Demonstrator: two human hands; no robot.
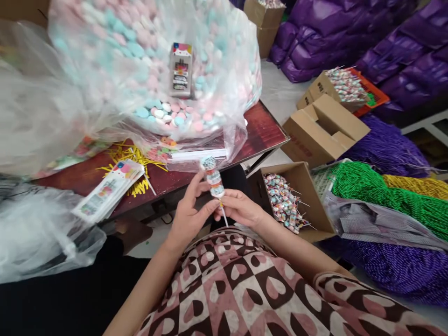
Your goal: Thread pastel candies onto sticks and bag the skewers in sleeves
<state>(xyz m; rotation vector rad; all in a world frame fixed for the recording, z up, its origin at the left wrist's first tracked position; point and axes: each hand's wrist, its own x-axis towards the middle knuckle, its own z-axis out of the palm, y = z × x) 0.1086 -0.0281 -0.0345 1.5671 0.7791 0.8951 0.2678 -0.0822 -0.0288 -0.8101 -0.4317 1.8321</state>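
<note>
A wrapped candy lollipop (214, 181) stands upright, slightly tilted, in front of my body. Its clear printed wrapper is gathered at the neck by a yellow tie (220, 203), and the white stick (225, 218) points down toward my lap. My right hand (241, 205) pinches the neck near the tie. On the other side, my left hand (192, 207) curls round the lollipop, thumb at the neck and index finger raised beside the wrapper. Ahead on the table lie yellow twist ties (140, 185) under a stack of printed wrappers (110, 191).
A large clear bag of pastel candies (196, 112) covers much of the red-brown table (266, 126), with a printed packet (181, 70) on it. To the right, an open carton (315, 205) holds many finished lollipops. Beyond are another carton (322, 130) and green strands (378, 186).
</note>
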